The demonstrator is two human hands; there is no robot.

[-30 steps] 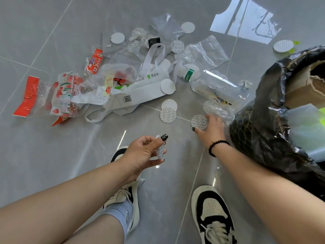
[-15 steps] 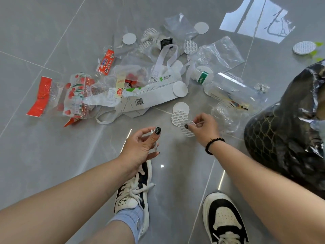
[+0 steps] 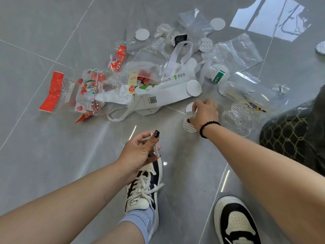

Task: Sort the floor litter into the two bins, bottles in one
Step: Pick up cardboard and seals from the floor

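Grey tile floor (image 3: 52, 155), right hand (image 3: 204, 112) pinching two printed discs (image 3: 189, 124), left hand (image 3: 139, 152) gripping several discs (image 3: 155, 147)

Glossy grey tiled floor (image 3: 44, 147) strewn with litter: a red wrapper (image 3: 52, 91), clear plastic bags (image 3: 233, 51), a flattened white paper carrier (image 3: 165, 95), round foil seals (image 3: 217, 24), a clear bottle (image 3: 246, 95) beside a black-lined bin (image 3: 290, 136).
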